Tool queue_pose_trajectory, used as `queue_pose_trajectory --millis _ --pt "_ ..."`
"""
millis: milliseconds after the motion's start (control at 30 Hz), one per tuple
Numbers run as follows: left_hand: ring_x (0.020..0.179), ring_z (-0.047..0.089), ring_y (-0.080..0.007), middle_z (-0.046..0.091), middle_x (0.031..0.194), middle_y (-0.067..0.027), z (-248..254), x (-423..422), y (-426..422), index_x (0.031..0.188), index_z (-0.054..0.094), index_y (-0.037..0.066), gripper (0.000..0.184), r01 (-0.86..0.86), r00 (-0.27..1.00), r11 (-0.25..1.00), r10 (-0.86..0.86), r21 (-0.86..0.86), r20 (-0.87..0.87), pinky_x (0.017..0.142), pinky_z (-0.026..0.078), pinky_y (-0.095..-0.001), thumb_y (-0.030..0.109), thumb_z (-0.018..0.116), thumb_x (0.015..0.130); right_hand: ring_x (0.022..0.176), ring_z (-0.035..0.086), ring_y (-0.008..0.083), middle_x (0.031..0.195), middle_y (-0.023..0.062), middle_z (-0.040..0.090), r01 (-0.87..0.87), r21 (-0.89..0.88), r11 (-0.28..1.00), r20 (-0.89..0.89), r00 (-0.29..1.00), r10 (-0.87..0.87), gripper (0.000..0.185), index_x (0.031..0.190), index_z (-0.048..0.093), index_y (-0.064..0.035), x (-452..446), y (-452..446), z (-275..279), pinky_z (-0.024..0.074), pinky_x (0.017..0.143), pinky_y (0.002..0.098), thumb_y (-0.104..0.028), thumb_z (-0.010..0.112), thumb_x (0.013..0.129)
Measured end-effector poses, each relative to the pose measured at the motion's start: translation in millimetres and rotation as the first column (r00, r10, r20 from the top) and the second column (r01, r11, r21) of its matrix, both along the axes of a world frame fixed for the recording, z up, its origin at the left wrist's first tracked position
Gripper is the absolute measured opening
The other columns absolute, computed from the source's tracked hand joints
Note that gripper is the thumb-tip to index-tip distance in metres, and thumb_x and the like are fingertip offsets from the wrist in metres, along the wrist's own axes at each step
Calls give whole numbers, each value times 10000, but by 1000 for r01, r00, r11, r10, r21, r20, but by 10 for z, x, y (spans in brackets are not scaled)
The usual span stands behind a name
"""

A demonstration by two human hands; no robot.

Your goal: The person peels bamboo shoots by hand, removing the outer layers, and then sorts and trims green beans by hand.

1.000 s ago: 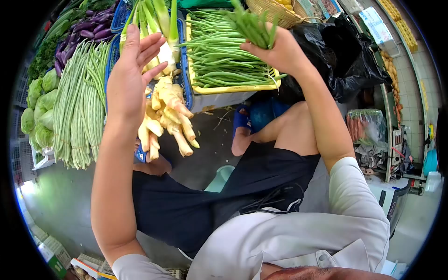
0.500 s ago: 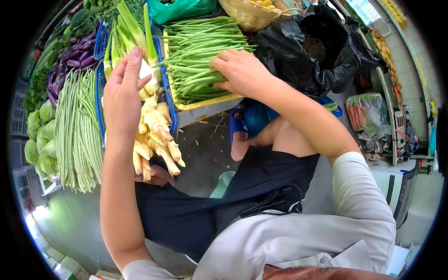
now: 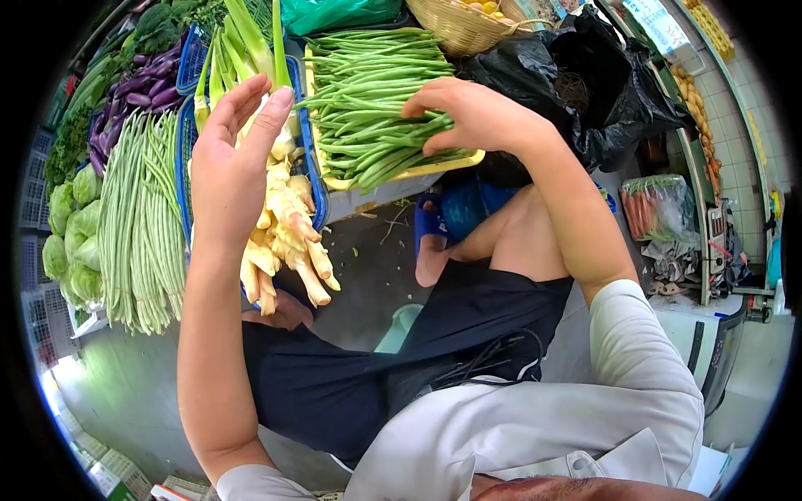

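Note:
Green beans (image 3: 376, 92) lie in a layer across a yellow-rimmed basket (image 3: 342, 183). Over their right side is my right hand (image 3: 472, 117), thumb and fingers apart and curved around nothing, with its fingertips at the beans. My left hand (image 3: 234, 150) hovers empty in front of the blue basket (image 3: 185, 146), its thumb apart from the fingers. Beside it, pale ginger-like roots (image 3: 288, 221) hang over that basket's front edge, and thick green stalks (image 3: 251, 42) lie behind, partly hidden by the hand.
Long beans (image 3: 138, 225), cabbages (image 3: 79, 234) and purple eggplants (image 3: 146, 88) are at the left. A black plastic bag (image 3: 618, 100) and a wicker basket (image 3: 451, 25) stand at the right and back. Bagged carrots (image 3: 643, 209) lie farther right.
The bunch of beans in my right hand a second ago now lies in the yellow-rimmed basket. That hand came down onto the beans, then opened and shifted right. My left hand stays raised.

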State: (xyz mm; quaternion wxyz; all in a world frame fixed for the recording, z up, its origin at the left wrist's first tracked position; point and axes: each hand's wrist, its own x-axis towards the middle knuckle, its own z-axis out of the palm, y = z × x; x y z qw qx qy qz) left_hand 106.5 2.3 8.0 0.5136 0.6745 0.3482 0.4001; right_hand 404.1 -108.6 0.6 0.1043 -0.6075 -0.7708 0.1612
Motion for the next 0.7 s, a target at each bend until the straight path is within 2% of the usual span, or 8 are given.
queue_pose_trajectory --millis 67,133,200,300,400,500,600,700 --pt "1285 598 -241 624 1380 -196 -9 -25 15 1389 578 -67 610 3 999 1000 -2 24 -37 1067 480 -352 362 725 981 1030 649 274 1011 70 700 32 37 999 -9 999 -32 352 1118 707 -68 16 -1 -10 523 908 398 -177 831 807" --pt "1246 618 -208 619 1390 -163 -11 -28 21 1411 560 -59 583 8 997 999 -4 50 -74 1021 520 -341 338 697 1007 969 656 272 974 71 695 47 -25 999 -9 999 -47 333 1092 702 -66 -4 25 -28 531 854 397 -175 831 805" --pt "1335 572 -282 626 1374 -230 -18 -16 17 1370 596 -74 647 -8 1000 1000 8 -10 -22 1109 446 -366 390 759 949 907 663 269 938 72 691 60 -87 994 -8 998 -61 314 1066 698 -63 -39 52 -68 538 800 396 -174 830 804" --pt "1334 572 -285 623 1376 -231 -32 -9 10 1374 593 -73 650 -2 1000 1000 2 -9 -18 1110 449 -369 387 763 948 838 690 308 869 85 705 53 -150 987 -14 998 -55 263 1033 696 -74 -143 69 -126 549 738 421 -201 796 826" --pt "1330 574 -282 623 1375 -229 -31 -3 -2 1376 591 -73 647 -5 999 1000 5 8 -35 1107 455 -369 381 764 949 819 698 292 834 78 706 95 -59 994 95 991 -90 213 970 671 -73 -231 72 -97 538 702 423 -227 759 851" --pt "1316 584 -268 628 1367 -222 -41 -3 -1 1373 592 -73 640 1 1000 1000 -1 -3 -16 1082 478 -362 373 767 949 804 694 288 822 72 704 146 43 988 128 980 -150 250 976 676 -79 -246 93 -99 535 685 419 -262 785 843" --pt "1299 593 -256 634 1355 -214 -20 -5 -9 1370 594 -74 628 2 1000 1000 -2 -24 1 1049 502 -351 358 770 949 760 679 284 788 67 685 113 -114 987 -19 993 -116 330 943 657 -78 -213 113 -112 523 669 413 -327 830 813" --pt "1229 626 -199 626 1382 -157 -5 -27 -1 1399 571 -52 534 0 998 1000 0 14 -57 970 545 -320 280 708 1004 717 659 283 732 68 652 10 -51 999 -30 999 -12 420 892 618 -75 -299 79 -65 503 651 412 -388 868 769"
